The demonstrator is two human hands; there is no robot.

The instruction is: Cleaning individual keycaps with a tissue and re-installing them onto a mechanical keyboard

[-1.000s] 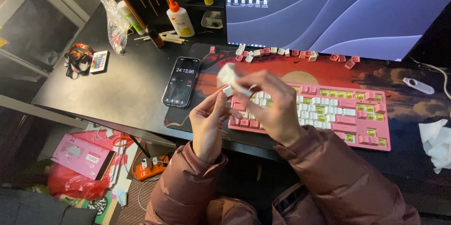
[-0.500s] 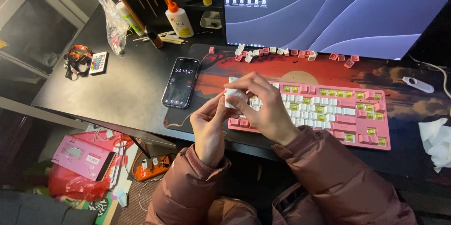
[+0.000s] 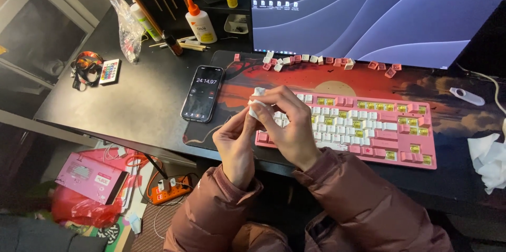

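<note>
Both hands are up over the left end of the pink and white mechanical keyboard (image 3: pixel 363 128), which sits on the red sunset-print desk mat (image 3: pixel 316 81) toward the front edge of the dark surface (image 3: pixel 142 99). The small crumpled white wipe (image 3: pixel 256 105) is pinched between the two hands: the right hand (image 3: pixel 287 125) curls over it from above with its fingers (image 3: pixel 274 96) bent and closed on the wad, and the left hand (image 3: pixel 234 144) comes up from below, thumb and fingertips pressed together against the wipe's lower side. There might be a keycap wrapped inside, but I honestly can't tell since the fingers cover most of it. Both wrists are bent inward, forearms in puffy mauve sleeves coming up from the front edge. Just left of the hands lies a black smartphone (image 3: pixel 203 94) showing a timer. A row of loose pink and white keycaps (image 3: pixel 311 61) lines the mat's back edge under the monitor (image 3: pixel 379 10).
</note>
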